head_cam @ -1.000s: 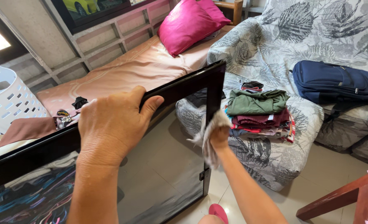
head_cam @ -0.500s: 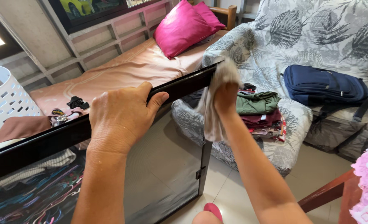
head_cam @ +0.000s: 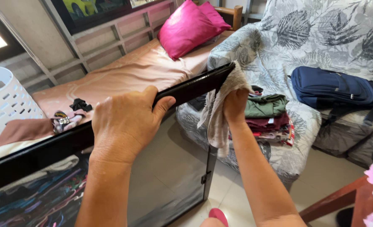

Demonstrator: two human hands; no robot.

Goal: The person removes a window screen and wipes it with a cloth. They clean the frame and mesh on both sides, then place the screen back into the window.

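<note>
Head view: we see no packages or labels. One black-framed glass panel (head_cam: 110, 134) stands upright before us, with two pink pillows (head_cam: 190, 25), one blue backpack (head_cam: 333, 88) and one stack of folded clothes (head_cam: 266, 117) behind. Our left hand (head_cam: 125, 122) curls over the frame's top edge. Our right hand (head_cam: 235, 105) pinches one grey rag (head_cam: 218, 113) against the top corner.

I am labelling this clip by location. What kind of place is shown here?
Probably a room in a home: a daybed with pink pillows, a leaf-patterned sofa bearing folded clothes, and a white laundry basket.
</note>
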